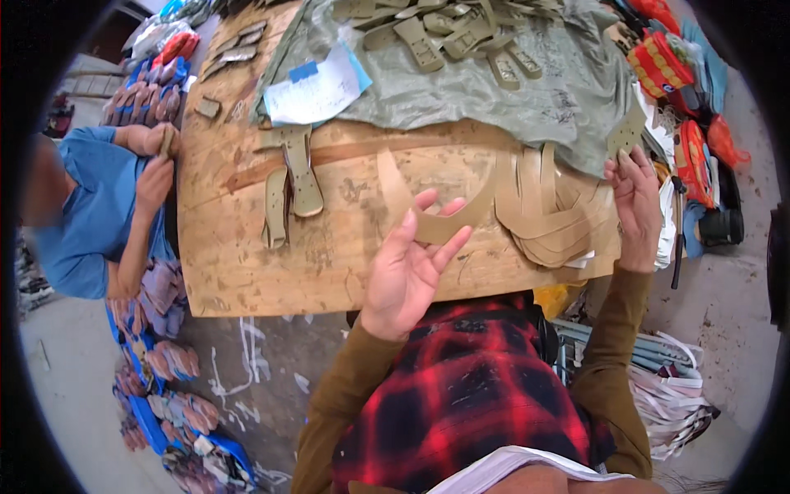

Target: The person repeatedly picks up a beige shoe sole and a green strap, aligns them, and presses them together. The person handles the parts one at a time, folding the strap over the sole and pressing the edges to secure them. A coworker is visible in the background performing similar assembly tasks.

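– White neckline [512, 458] closest, but why does the left hand [407, 276] loosely grip that curved strip [448, 229] above the table [230, 280]?
– Probably supporting its bend; the right hand [635, 202] pinches a perforated olive piece [627, 132] by its lower end

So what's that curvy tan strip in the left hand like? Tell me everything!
The curved tan strip bends like a U, with its open side facing away from the person. It looks thin, smooth and flexible, maybe leather or plastic; I can't tell which. Its left side looks paler. The left hand holds it near the bend, above the wooden table, beside a pile of similar strips.
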{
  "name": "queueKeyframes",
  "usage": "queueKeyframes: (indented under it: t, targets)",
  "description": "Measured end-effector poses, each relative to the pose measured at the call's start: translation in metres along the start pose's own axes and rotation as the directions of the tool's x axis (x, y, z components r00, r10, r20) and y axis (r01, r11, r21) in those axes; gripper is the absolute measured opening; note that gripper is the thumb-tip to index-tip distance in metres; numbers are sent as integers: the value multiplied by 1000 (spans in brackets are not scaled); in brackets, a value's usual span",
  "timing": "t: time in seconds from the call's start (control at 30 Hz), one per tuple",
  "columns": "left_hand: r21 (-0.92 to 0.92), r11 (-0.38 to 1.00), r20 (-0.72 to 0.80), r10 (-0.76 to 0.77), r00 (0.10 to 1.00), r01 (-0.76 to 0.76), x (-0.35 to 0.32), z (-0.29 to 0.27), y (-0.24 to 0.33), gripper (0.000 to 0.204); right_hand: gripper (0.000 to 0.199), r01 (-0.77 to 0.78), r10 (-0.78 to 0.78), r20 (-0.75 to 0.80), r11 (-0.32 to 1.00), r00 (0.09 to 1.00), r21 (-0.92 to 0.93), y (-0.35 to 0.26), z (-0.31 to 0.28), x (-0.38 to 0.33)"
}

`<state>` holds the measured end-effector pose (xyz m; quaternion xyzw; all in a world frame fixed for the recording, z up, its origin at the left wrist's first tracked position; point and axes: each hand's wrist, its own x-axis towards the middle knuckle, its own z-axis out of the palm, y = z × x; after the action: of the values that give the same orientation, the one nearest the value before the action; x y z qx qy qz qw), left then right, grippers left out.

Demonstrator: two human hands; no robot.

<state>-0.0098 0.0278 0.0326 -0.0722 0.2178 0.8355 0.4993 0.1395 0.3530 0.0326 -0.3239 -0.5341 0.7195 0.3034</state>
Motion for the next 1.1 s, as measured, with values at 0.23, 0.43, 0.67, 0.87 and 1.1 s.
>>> queueKeyframes:
  t: [0.23, 0.43, 0.67, 0.87, 1.1]
  targets:
    - [-6, 996, -35, -90, 995, 90, 0, 1, -19, 42, 32, -245, 213, 364, 968, 907, 45, 6, 115, -100]
    - [17, 996, -35, -82, 996, 83, 0, -4, -24, 42, 30, 62, 37, 426, 975, 904, -214, 28, 131, -111]
    - [65, 996, -58, -62, 996, 66, -4, -5, -23, 41, 36, 473, -206, 572, 800, 794, -369, 45, 126, -107]
    - [98, 994, -48, -53, 997, 58, -4, -3, -23, 41, 35, 570, -249, 636, 736, 730, -366, 37, 134, -106]
    - [136, 989, -27, -51, 998, 54, -4, -4, -24, 42, 35, 608, -264, 652, 696, 711, -382, 35, 134, -106]
